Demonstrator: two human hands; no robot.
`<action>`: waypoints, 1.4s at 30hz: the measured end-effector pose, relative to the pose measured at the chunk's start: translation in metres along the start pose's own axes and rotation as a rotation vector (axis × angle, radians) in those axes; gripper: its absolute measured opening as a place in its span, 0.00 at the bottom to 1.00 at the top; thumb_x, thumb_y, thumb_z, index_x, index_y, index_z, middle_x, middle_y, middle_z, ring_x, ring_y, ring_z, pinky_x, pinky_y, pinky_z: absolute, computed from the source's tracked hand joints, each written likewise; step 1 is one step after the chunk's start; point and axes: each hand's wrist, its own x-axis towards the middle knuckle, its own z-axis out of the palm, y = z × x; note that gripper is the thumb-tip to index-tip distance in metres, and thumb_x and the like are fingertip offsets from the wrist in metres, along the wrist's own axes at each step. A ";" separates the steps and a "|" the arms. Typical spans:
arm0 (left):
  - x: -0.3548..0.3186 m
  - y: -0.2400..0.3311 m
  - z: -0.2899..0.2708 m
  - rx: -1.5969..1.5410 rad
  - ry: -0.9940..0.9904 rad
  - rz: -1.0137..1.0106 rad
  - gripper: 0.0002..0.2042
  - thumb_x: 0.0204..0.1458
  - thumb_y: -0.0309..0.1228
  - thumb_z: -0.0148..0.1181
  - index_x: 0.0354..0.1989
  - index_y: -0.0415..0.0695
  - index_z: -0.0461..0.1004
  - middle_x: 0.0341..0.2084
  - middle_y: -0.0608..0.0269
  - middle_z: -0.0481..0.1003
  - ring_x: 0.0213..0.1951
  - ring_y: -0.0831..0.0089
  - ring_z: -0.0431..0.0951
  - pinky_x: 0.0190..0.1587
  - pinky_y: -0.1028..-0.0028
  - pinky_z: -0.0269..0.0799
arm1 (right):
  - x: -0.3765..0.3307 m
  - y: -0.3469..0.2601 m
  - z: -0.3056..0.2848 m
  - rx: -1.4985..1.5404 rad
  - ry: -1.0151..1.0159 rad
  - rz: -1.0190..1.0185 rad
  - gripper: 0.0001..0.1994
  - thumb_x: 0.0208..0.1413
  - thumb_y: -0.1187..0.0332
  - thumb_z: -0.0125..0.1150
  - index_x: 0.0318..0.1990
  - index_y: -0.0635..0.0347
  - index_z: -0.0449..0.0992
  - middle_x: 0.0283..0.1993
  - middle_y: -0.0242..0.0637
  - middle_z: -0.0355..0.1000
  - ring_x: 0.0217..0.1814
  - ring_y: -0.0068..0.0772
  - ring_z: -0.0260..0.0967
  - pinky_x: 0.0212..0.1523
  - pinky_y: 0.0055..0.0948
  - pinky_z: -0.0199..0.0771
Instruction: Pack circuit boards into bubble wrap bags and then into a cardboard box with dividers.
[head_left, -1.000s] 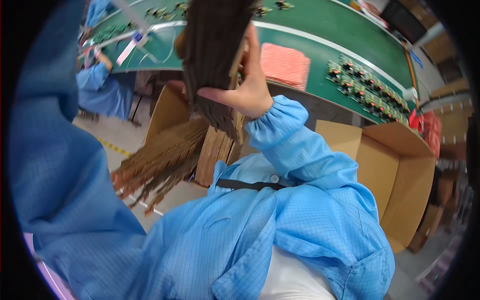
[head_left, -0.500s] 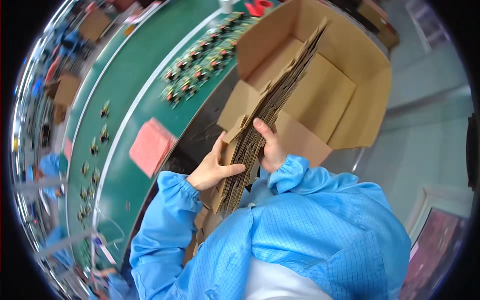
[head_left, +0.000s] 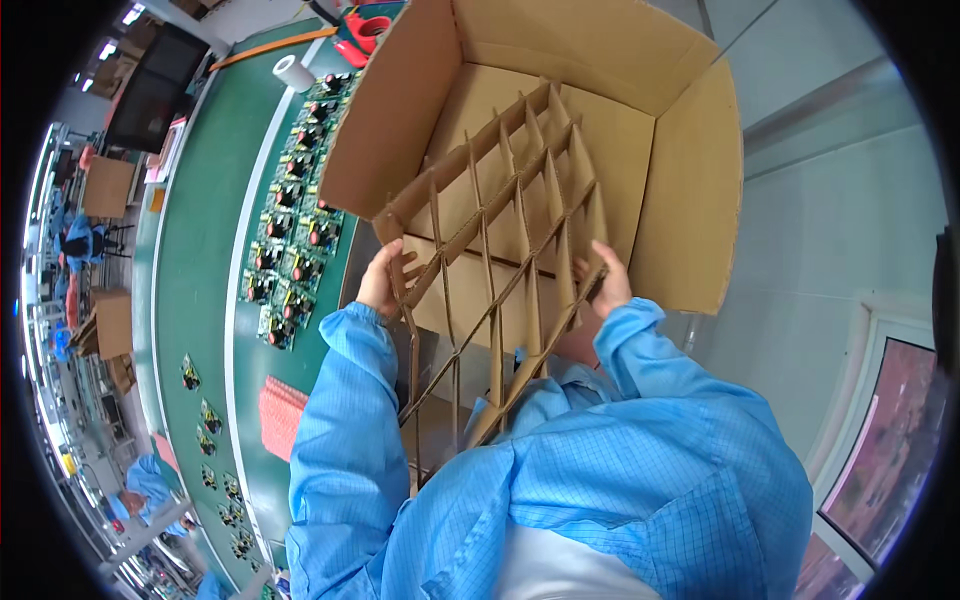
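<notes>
A cardboard divider grid [head_left: 546, 157] is spread into diamond-shaped cells between my two hands. My left hand [head_left: 379, 279] grips its left outer strip, the fingers passing behind the cardboard. On the opposite side, my right hand [head_left: 608, 284] holds the outer strip with the thumb up and the other fingers partly hidden. The grid's far end reaches over a large open cardboard box [head_left: 696, 190] with raised flaps. Its near end hangs tilted close to my body.
Left of the box runs a green workbench [head_left: 190, 290] with rows of circuit boards [head_left: 300, 225], a stack of pink sheets [head_left: 281, 415], a white roll [head_left: 293, 73] and a red tape dispenser [head_left: 366, 33]. A person in blue [head_left: 150, 490] sits across the bench.
The divider was a flat folded bundle between my hands; now it is pulled open into a grid. My hands have moved apart, and my view has turned.
</notes>
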 end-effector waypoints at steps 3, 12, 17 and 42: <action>0.033 0.007 -0.008 0.067 0.050 0.022 0.30 0.47 0.53 0.53 0.53 0.44 0.62 0.45 0.57 0.68 0.37 0.64 0.74 0.40 0.68 0.71 | 0.017 -0.016 -0.021 0.083 0.027 0.002 0.37 0.41 0.52 0.63 0.58 0.52 0.54 0.48 0.40 0.63 0.48 0.40 0.64 0.45 0.44 0.66; -0.109 0.072 -0.028 0.978 -0.255 -0.428 0.48 0.43 0.67 0.45 0.66 0.54 0.31 0.65 0.54 0.43 0.64 0.56 0.47 0.60 0.49 0.44 | -0.010 -0.031 -0.039 0.293 0.295 -0.122 0.37 0.40 0.51 0.63 0.57 0.52 0.54 0.47 0.40 0.60 0.51 0.42 0.62 0.51 0.49 0.62; -0.149 0.033 -0.049 0.967 -0.224 -0.137 0.44 0.44 0.47 0.62 0.65 0.45 0.42 0.55 0.49 0.59 0.53 0.64 0.66 0.51 0.64 0.65 | -0.014 -0.026 -0.040 0.432 0.390 -0.229 0.35 0.40 0.51 0.64 0.55 0.53 0.56 0.46 0.40 0.58 0.52 0.41 0.59 0.46 0.53 0.65; 0.130 0.006 0.013 1.532 0.352 0.041 0.28 0.46 0.42 0.55 0.56 0.44 0.59 0.48 0.42 0.67 0.51 0.48 0.67 0.56 0.55 0.57 | 0.063 0.024 0.023 -1.883 -0.098 -0.989 0.21 0.53 0.61 0.54 0.53 0.61 0.66 0.56 0.47 0.62 0.61 0.49 0.55 0.60 0.41 0.53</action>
